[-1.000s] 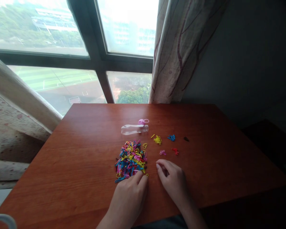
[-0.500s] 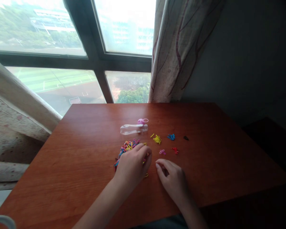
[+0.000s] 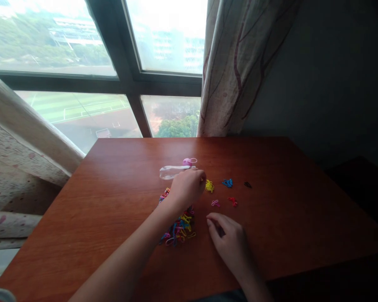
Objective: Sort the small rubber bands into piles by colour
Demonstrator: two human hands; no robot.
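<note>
My left hand (image 3: 189, 186) reaches past the mixed pile, with its fingertips pinched at the left edge of a small group of yellow loops (image 3: 209, 186). Whatever is between those fingers is hidden. Beneath my left forearm lies the pile of small multicoloured loops (image 3: 179, 228), which look like rubber bands; the arm covers part of it. My right hand (image 3: 228, 235) rests on the table to the right of the pile, thumb and forefinger together. I cannot make out anything in that pinch.
Separate small groups of blue loops (image 3: 227, 183), black loops (image 3: 248, 184), pink loops (image 3: 215, 203) and red loops (image 3: 232, 201) lie on the wooden table (image 3: 119, 176). A clear bottle (image 3: 170, 172) lies on its side beside a pink cap with a loop (image 3: 189, 161). Curtains frame the window behind.
My left hand has moved from above the mixed pile forward and to the right, up to the yellow group, uncovering the pile's near part. My right hand has stayed almost still.
</note>
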